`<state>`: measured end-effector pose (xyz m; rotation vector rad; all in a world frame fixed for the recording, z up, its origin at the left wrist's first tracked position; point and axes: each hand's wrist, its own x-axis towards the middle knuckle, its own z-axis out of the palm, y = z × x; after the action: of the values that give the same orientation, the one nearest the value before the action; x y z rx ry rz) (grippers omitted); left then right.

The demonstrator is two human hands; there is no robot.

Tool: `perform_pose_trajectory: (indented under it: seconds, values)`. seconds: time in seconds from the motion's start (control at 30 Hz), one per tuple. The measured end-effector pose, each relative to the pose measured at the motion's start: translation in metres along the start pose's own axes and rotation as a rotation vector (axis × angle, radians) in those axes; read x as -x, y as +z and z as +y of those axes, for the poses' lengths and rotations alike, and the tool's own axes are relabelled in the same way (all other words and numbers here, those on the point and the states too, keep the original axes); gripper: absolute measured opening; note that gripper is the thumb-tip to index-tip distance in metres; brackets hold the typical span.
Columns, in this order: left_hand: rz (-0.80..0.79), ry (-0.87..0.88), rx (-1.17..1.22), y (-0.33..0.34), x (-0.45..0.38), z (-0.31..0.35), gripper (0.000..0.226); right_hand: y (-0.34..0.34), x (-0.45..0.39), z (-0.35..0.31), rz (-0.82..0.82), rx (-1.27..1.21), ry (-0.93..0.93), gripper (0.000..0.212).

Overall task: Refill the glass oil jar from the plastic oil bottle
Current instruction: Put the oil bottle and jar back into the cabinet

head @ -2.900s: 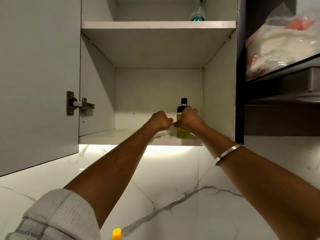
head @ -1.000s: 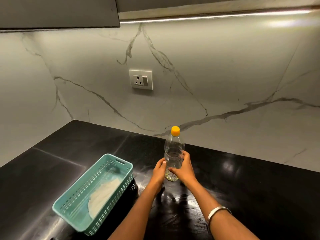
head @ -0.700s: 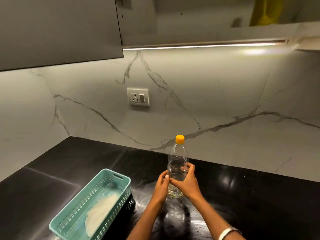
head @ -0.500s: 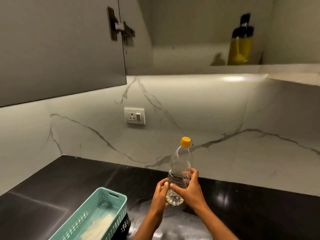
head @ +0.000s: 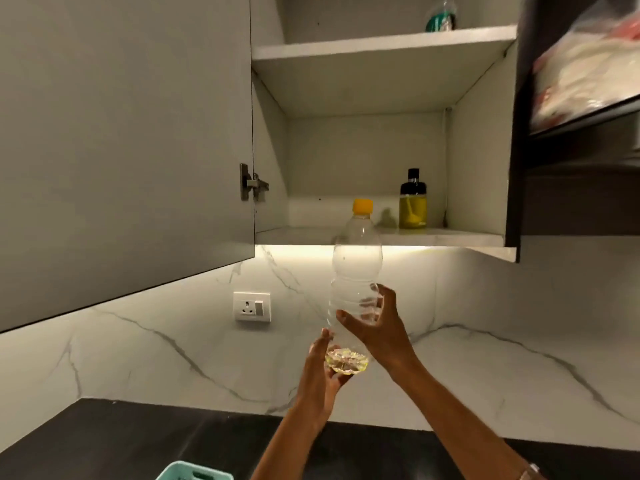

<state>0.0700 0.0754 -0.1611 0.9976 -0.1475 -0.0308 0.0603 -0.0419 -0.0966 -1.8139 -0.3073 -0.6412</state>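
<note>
While my left hand cups the bumpy bottom and my right hand curls round the ribbed middle, I hold the clear plastic oil bottle, nearly empty, higher than before, off the black bench, below the glass oil jar of yellow oil on the shelf.

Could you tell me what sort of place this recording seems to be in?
Most likely a home kitchen: an open wall cupboard holding a glass oil jar, a marble-look backsplash with a wall socket, and a dark countertop.

home kitchen | wall cabinet (door open) | marble backsplash | black countertop
</note>
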Motion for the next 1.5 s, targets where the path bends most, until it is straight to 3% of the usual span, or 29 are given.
perform_pose_trajectory:
  seconds: [0.13, 0.3, 0.47, 0.63, 0.83, 1.1, 1.23, 1.5]
  values:
    - [-0.025, 0.068, -0.008, 0.026, -0.001, 0.037, 0.044, -0.018, -0.019, -0.047, 0.017, -0.018, -0.037, 0.083]
    - [0.016, 0.291, -0.155, 0.062, 0.001, 0.084, 0.017, -0.035, -0.044, -0.097, 0.045, -0.016, -0.114, 0.082]
    - [0.051, 0.492, -0.395, 0.089, -0.005, 0.127, 0.028, -0.048, -0.076, -0.143, 0.034, -0.02, -0.177, 0.083]
    - [0.078, 0.568, -0.573, 0.11, -0.017, 0.161, 0.048, -0.055, -0.111, -0.167, 0.008, -0.029, -0.188, 0.08]
    - [0.074, 0.526, -0.765, 0.117, -0.052, 0.185, 0.068, -0.043, -0.161, -0.152, 0.016, -0.013, -0.102, 0.083]
    - [0.18, 0.491, -1.095, 0.117, -0.106, 0.192, 0.075, -0.019, -0.21, -0.112, 0.039, -0.001, -0.061, 0.082]
    - [0.203, 0.395, -1.298, 0.121, -0.128, 0.203, 0.056, -0.01, -0.233, -0.095, 0.017, 0.061, -0.091, 0.079]
    - [0.264, 0.262, -1.36, 0.124, -0.165, 0.209, 0.033, 0.011, -0.272, -0.073, -0.102, 0.307, 0.033, 0.09]
